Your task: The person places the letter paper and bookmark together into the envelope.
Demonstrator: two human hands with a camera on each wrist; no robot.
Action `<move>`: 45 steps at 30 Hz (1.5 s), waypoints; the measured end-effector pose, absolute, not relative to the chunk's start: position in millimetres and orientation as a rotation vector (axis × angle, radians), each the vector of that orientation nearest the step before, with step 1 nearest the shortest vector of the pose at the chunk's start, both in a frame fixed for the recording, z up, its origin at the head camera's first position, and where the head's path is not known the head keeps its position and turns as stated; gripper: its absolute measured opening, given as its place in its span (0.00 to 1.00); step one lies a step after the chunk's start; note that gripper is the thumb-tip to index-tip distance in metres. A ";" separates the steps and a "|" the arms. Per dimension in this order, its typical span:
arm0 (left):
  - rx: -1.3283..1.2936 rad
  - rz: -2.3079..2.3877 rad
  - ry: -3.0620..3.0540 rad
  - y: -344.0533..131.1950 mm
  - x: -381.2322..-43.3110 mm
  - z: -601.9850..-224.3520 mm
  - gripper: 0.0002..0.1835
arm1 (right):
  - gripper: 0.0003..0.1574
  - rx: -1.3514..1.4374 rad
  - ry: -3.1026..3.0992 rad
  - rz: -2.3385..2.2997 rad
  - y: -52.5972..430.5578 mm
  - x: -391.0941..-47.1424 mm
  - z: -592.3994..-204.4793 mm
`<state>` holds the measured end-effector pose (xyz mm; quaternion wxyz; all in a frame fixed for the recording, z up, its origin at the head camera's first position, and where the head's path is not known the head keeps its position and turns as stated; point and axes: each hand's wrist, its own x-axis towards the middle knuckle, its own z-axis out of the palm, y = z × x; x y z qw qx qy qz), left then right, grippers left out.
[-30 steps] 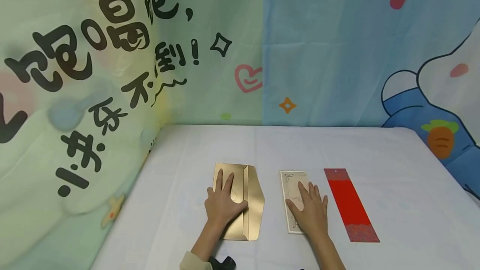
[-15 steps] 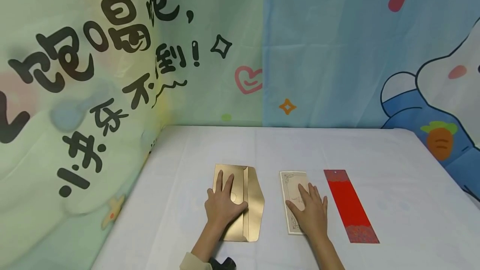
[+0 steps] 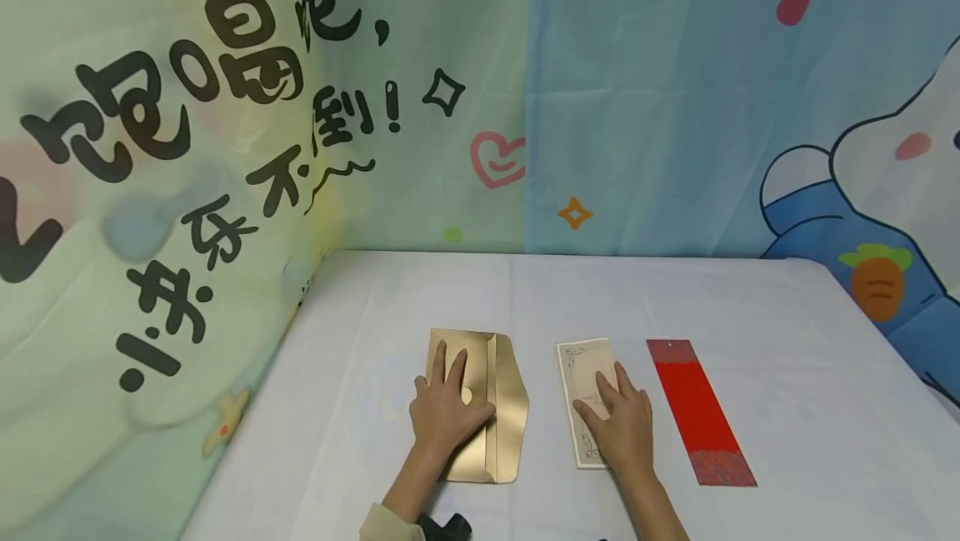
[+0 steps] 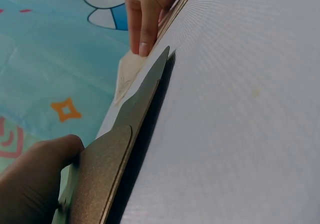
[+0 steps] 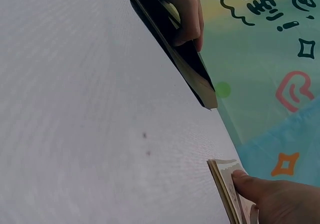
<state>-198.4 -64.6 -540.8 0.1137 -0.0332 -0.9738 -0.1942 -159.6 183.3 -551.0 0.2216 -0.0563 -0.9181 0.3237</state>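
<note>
My left hand [image 3: 447, 412] rests spread on a gold paper envelope [image 3: 468, 466], its flap open toward the right. In the left wrist view, the thumb [image 4: 65, 149] lies at the edge of the envelope [image 4: 107, 164]. To the right, a stack of cream paper notes [image 3: 581, 358] with an ornate printed border lies under my right hand [image 3: 621, 424]. That hand holds the stack, thumb on its face and fingers gathered toward its right edge. The right wrist view shows the layered edge of the stack [image 5: 222, 184].
A long red paper strip [image 3: 701, 408] with patterned ends lies right of the notes. White cloth covers the table [image 3: 420, 291]. A printed backdrop [image 3: 637, 107] stands behind and to the left. The black strap piece [image 3: 447, 527] is at my left wrist.
The right hand's fingers have drawn closer together, and the stack of notes has turned slightly, its far end shifting left. The left hand and envelope stay in place.
</note>
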 end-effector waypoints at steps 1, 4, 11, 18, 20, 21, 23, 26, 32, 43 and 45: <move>-0.096 -0.571 -2.858 -64.6 -198.5 -541.0 0.47 | 0.38 -0.153 -2.532 0.902 183.3 -159.6 -550.9; -0.091 -0.578 -2.861 -64.7 -198.5 -541.5 0.47 | 0.38 -0.152 -2.526 0.908 183.7 -159.7 -551.3; -0.086 -0.587 -2.858 -65.2 -199.0 -541.7 0.47 | 0.37 -0.143 -2.483 0.918 183.9 -161.8 -552.5; -0.087 -0.596 -2.845 -65.3 -198.2 -541.3 0.47 | 0.32 -0.207 -2.422 1.011 183.7 -163.1 -550.4; -0.089 -0.597 -2.840 -65.5 -198.2 -540.9 0.47 | 0.30 -0.253 -2.421 1.074 183.8 -163.1 -548.8; -0.090 -0.598 -2.839 -65.6 -198.2 -540.5 0.47 | 0.29 -0.276 -2.423 1.105 183.9 -163.2 -548.0; -0.089 -0.599 -2.838 -65.8 -198.8 -539.5 0.47 | 0.27 -0.312 -2.421 1.185 184.3 -163.3 -546.1; -0.088 -0.593 -2.847 -65.7 -200.9 -538.4 0.47 | 0.26 -0.339 -2.412 1.304 185.2 -163.9 -543.1; -0.089 -0.594 -2.856 -64.7 -205.9 -536.9 0.47 | 0.26 -0.331 -2.376 1.471 187.1 -166.3 -538.6; -0.089 -0.603 -2.856 -65.2 -204.1 -540.4 0.47 | 0.35 -0.405 -2.296 1.852 182.5 -162.3 -531.9; -0.090 -0.606 -2.853 -65.2 -202.7 -541.3 0.47 | 0.38 -0.370 -2.239 1.987 180.7 -161.0 -531.0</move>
